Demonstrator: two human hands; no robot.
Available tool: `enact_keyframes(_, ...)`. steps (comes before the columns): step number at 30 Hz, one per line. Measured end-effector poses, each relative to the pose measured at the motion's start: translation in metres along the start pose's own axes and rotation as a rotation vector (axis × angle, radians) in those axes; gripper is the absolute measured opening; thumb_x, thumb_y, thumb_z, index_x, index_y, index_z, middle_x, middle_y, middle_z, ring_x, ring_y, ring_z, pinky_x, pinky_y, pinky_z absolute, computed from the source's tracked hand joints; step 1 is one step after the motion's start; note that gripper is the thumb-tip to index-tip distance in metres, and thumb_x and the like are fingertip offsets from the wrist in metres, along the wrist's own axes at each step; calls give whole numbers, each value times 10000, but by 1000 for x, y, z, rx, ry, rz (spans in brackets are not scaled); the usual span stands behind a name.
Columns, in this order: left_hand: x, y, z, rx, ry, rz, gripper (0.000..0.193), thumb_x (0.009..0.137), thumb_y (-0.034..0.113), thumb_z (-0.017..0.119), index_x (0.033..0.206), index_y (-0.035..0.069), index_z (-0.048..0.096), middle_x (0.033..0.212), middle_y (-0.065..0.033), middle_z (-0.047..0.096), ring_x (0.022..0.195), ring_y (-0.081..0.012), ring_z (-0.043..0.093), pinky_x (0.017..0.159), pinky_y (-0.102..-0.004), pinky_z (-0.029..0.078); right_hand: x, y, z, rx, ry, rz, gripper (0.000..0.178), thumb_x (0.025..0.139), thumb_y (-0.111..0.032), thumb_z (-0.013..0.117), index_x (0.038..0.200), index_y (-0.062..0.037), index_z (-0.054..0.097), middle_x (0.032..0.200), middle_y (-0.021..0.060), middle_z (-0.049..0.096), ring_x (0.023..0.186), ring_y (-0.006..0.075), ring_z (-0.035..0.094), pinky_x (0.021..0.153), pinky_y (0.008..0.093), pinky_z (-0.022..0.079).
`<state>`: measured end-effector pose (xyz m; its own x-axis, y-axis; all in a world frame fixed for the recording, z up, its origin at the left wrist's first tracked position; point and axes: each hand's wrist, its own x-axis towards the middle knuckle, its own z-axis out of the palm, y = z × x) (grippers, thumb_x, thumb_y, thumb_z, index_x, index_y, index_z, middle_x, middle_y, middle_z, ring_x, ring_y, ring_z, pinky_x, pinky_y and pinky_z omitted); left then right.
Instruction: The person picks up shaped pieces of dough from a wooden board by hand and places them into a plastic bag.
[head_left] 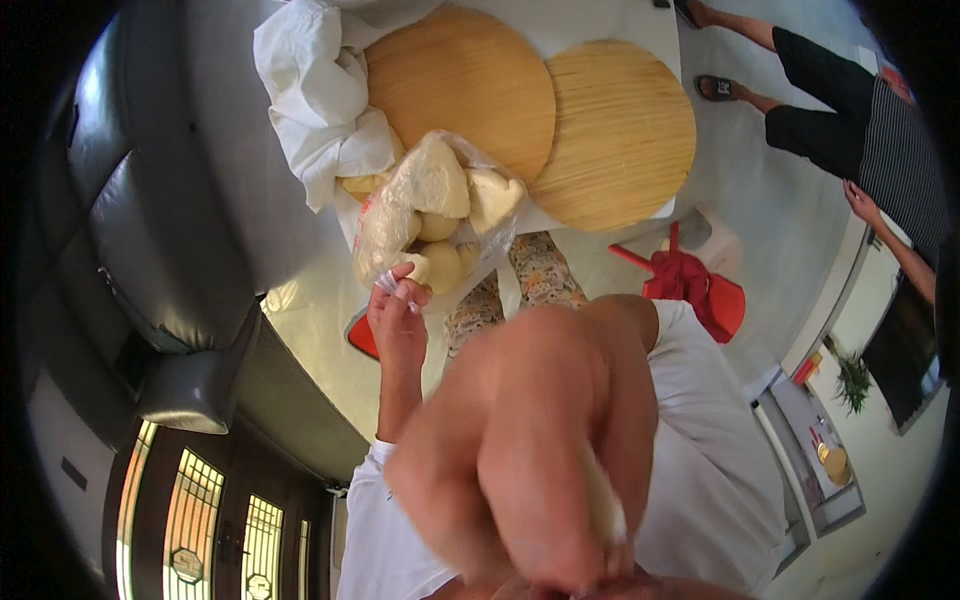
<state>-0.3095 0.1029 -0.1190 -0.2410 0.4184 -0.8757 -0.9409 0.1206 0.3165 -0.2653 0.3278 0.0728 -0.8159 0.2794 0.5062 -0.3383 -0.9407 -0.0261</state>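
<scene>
My left hand point(397, 312) is closed, its fingers pinching the gathered edge of a clear plastic bag point(378, 225) with red print. Inside the bag are several pale buns point(440, 188), bunched at the near edge of the white table. Very close and blurred, my right hand point(530, 430) fills the lower middle of the head view, raised toward me. Its fingers are curled round a pale piece of food point(604, 500), mostly hidden behind them; it resembles the buns, but I cannot tell for sure.
Two round wooden boards point(470, 85) overlap on the white table point(600, 22), beside a crumpled white cloth point(318, 95). A red stool point(715, 300) with red cloth stands right of my legs. Another person point(835, 120) is at the far right. A dark leather sofa point(165, 230) lies left.
</scene>
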Motion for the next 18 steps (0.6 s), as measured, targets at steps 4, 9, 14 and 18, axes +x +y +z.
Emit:
enact_keyframes(4,-38,11,51,65,-101,314,256,770,73,505,1003,-34,502,658,-19,498,608,-114,436,683,-291,381,1,-2,8,-106,-188,-65,250,798,-115,523,888,118,525,921,214,525,652,210,546,525,269,441)
enact_keyframes(9,-47,11,46,65,-116,327,258,772,77,508,1003,-36,493,658,-22,494,610,-108,448,687,-286,382,-4,15,9,-561,-92,-413,168,804,-35,503,884,111,526,876,219,532,604,214,538,581,312,439)
enact_keyframes(14,-49,13,42,133,-141,353,306,764,116,498,1021,-50,482,667,-19,476,630,-112,435,723,-317,402,-15,35,40,-242,158,-171,133,835,-64,457,831,38,541,815,164,568,552,200,526,583,287,384)
enact_keyframes(18,-52,11,35,119,-142,372,310,768,129,495,1021,-50,481,657,-18,470,630,-107,434,719,-312,397,-3,24,13,-249,-335,151,206,857,-155,422,756,-12,531,775,126,584,601,213,541,701,303,334)
